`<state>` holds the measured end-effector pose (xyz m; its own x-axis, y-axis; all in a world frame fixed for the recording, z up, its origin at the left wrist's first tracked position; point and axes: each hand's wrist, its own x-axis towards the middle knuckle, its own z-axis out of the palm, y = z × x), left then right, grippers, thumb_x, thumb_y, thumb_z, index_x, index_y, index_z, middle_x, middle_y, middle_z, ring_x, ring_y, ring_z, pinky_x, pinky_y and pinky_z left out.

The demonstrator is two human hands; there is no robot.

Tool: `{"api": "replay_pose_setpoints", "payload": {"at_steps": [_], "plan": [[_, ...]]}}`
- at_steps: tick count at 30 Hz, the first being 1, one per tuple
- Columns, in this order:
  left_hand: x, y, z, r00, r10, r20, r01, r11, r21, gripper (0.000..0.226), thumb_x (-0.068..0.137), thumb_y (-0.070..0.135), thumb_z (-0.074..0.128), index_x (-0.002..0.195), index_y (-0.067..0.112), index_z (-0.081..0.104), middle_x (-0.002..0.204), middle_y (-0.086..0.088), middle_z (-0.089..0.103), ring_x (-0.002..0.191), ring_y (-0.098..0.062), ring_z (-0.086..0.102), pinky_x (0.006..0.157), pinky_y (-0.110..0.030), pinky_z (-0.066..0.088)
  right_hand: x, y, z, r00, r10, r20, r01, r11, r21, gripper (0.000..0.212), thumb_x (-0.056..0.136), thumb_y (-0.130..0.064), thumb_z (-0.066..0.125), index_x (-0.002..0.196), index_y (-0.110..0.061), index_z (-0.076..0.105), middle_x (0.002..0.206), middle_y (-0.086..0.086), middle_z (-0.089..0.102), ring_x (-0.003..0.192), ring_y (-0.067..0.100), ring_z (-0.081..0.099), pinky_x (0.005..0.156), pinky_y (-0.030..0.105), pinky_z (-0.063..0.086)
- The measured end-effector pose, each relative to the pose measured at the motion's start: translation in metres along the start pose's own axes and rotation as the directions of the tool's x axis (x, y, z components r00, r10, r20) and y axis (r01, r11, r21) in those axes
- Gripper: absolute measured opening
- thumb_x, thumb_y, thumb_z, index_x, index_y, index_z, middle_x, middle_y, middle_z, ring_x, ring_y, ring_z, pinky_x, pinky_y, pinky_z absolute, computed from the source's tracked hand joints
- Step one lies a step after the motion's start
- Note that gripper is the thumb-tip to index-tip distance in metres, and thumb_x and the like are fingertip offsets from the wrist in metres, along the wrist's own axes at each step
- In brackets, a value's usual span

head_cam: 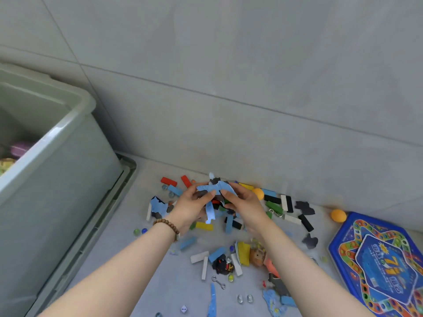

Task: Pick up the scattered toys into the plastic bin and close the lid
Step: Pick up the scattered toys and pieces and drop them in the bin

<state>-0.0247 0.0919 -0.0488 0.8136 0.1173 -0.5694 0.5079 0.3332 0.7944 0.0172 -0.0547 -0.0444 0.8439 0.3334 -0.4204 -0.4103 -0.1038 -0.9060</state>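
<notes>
Blue flat pieces [219, 187]: a bunch with a few dark ones mixed in, held between both hands just above the toy pile, close to the wall [229, 88]. One strip hangs down from the bunch.
Left hand [191, 208]: fingers [207, 193] curled round the bunch from the left, beaded bracelet [167, 225] on the wrist.
Right hand [246, 202]: thumb and fingers pinch the same bunch from the right.
Toy pile on the floor [160, 277] below the hands: coloured blocks [203, 226], more blue pieces, marbles [245, 298], a die [183, 309], two orange balls [338, 215].
Plastic bin [57, 131]: left of the pile, open, some toys inside incl. a pink one [20, 148]. It stands on the lid [128, 172].
Blue board game [384, 266]: flat on the floor at far right.
</notes>
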Motion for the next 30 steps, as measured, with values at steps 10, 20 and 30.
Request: {"api": "replay_pose_setpoints", "payload": {"at_steps": [10,20,30], "plan": [[-0.122,0.164,-0.113,0.951,0.282,-0.127,-0.276,0.959,0.065,0.024,0.091,0.023,0.06,0.112,0.013,0.062,0.102,-0.004,0.07,0.094,-0.019,0.067,0.082,-0.035,0.056,-0.033,-0.17,0.159,0.959,-0.159,0.235,0.176,0.983,-0.051,0.017,0.088,-0.016,0.063,0.102,-0.026,0.064,0.104,-0.001,0.07,0.096,0.013,0.068,0.076,0.021,0.056],[-0.204,0.184,-0.316,0.86,0.287,-0.422,-0.308,0.951,0.019,0.027,0.091,0.024,0.059,0.117,0.015,0.059,0.115,-0.006,0.067,0.099,-0.019,0.066,0.081,-0.033,0.057,-0.044,-0.174,0.387,0.865,-0.063,0.498,0.136,0.984,-0.112,0.019,0.089,-0.016,0.062,0.106,-0.024,0.063,0.106,-0.002,0.068,0.092,0.007,0.065,0.074,0.019,0.054],[-0.202,0.114,-0.382,0.798,0.12,-0.591,0.101,0.939,0.328,0.061,0.097,0.042,0.041,0.145,0.008,0.027,0.15,-0.007,0.033,0.136,-0.023,0.035,0.11,-0.033,0.029,-0.013,-0.139,0.377,0.762,-0.154,0.629,0.64,0.025,-0.768,0.042,0.092,-0.038,0.05,0.133,-0.028,0.047,0.152,-0.003,0.029,0.143,0.017,0.02,0.119,0.038,0.007]]}}
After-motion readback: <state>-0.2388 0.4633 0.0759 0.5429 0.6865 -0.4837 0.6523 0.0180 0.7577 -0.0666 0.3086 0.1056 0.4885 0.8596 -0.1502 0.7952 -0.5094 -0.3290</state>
